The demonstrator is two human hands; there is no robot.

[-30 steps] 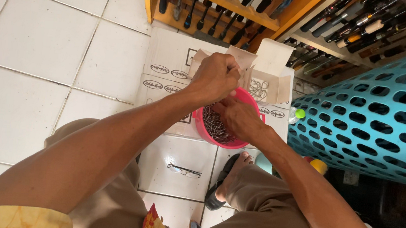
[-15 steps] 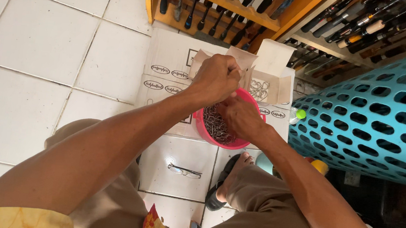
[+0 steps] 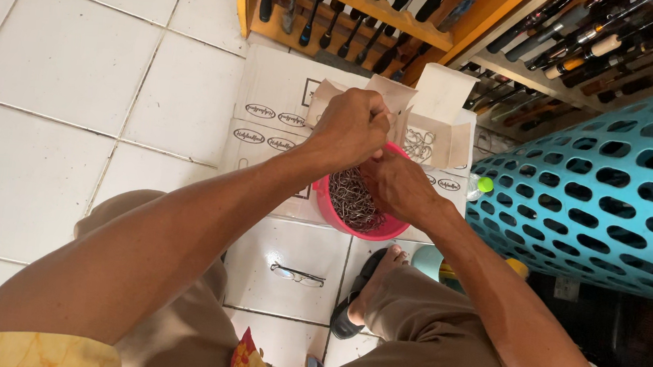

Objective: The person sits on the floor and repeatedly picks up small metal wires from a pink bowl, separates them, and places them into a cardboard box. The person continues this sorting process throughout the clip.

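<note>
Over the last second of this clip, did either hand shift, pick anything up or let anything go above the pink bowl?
Hardly anything changed. The left hand and right hand stay pressed together over the pink bowl of small metal hooks, fingers working at something too small to make out; no grasp or release is visible. The cardboard box, the glasses on the floor tiles and the blue basket lie as before.

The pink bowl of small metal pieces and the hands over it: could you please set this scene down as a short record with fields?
Left hand: above the pink bowl, fingers pinched; what they hold cannot be told
Right hand: over the bowl, fingertips meeting the left hand's
Bowl contents: small metal pieces
Behind bowl: open cardboard box
Floor: eyeglasses on white tile
Right side: blue perforated basket
</note>
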